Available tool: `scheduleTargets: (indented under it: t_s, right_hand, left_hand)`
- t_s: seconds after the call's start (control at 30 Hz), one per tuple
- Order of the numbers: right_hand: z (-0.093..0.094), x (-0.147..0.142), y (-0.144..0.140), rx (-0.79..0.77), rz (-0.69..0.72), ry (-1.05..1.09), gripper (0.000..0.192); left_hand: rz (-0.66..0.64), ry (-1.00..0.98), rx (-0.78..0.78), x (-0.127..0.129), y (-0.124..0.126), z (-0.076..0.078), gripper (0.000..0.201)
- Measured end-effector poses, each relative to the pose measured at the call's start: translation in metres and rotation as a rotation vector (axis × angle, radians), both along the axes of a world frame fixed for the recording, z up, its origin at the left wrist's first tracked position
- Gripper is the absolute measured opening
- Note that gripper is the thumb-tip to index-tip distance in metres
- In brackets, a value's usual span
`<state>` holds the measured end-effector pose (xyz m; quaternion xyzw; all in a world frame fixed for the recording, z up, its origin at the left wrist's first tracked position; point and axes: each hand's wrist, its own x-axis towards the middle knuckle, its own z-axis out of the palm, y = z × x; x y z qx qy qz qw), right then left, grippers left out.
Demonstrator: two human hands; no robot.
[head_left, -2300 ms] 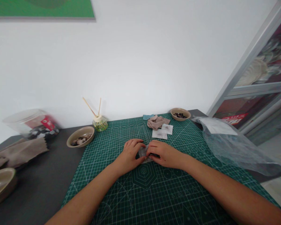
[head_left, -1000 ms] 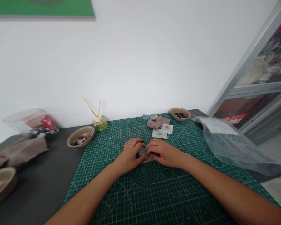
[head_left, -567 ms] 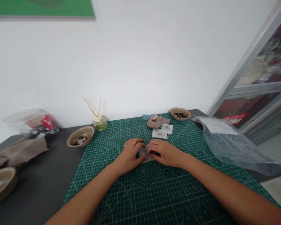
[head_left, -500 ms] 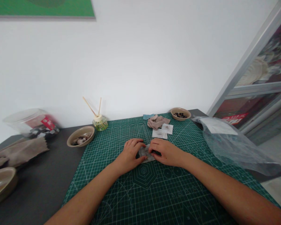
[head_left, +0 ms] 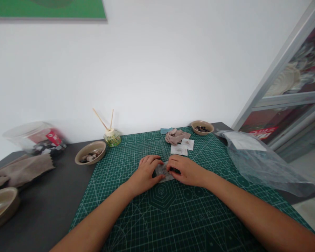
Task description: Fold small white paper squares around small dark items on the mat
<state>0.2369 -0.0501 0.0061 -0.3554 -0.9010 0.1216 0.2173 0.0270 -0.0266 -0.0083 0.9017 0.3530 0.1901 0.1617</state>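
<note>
Head view: a small greyish sheet [head_left: 161, 169] is seen lying on a green cutting mat [head_left: 131, 220], between the two hands and partly covered by them. Its left side is framed by the left hand [head_left: 146, 174], whose thumb and forefinger are spread apart, the thumb tip set at the sheet's near edge. Its right part is touched by the right hand [head_left: 186, 170]; these fingers are curled, tips drawn close together over the sheet. Whether anything is pinched there cannot be told.

Beyond the hands, two white squares [head_left: 179, 150] are laid overlapping, just beside a crumpled brownish cloth [head_left: 175, 136]; a blue piece [head_left: 166, 131] is partly covered behind it. At the far right corner, small dark pieces [head_left: 201, 129] are held in a tan bowl [head_left: 210, 128]. The mat's right edge is overlain by a clear plastic bag [head_left: 257, 164].

Left side: dark tabletop [head_left: 52, 196] exposed. Mixed dark and pale pieces [head_left: 90, 156] are contained in a second bowl [head_left: 81, 150], near a glass bottle [head_left: 112, 140] fitted with two sticks [head_left: 101, 119]. Farther left, a clear jar [head_left: 33, 134], a folded cloth [head_left: 28, 170] and a third bowl [head_left: 7, 211], cut by the frame, are noted.
</note>
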Motion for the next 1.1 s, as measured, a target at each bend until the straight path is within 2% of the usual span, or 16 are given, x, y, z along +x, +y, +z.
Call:
scheduleTargets:
  t_s: [0.13, 0.33, 0.53, 0.7, 0.9, 1.1]
  right_hand:
    - [-0.0007, -0.0011, -0.0002, -0.019, 0.034, 0.008, 0.012]
    - [0.0008, -0.0007, 0.0003, -0.023, -0.001, -0.010, 0.013]
    - [-0.0011, -0.0007, 0.0006, -0.053, 0.054, 0.009, 0.011]
    - [0.0007, -0.0005, -0.0002, -0.024, 0.007, 0.003, 0.011]
    - [0.0001, -0.0020, -0.0008, -0.048, 0.049, 0.028, 0.010]
    - [-0.0007, 0.0000, -0.0006, -0.015, 0.019, 0.022, 0.013]
  left_hand:
    - [-0.003, -0.003, -0.003, -0.0001, -0.0014, 0.0012, 0.029]
    - [-0.003, -0.006, -0.003, -0.0007, -0.0015, 0.0009, 0.030]
    - [-0.001, 0.003, 0.001, -0.0009, -0.0012, 0.0002, 0.029]
    - [-0.005, 0.007, -0.007, 0.0001, -0.0016, 0.0016, 0.031]
    - [-0.001, 0.011, -0.020, -0.0001, -0.0015, 0.0022, 0.030]
    - [-0.001, 0.000, -0.011, -0.0005, -0.0012, 0.0013, 0.029]
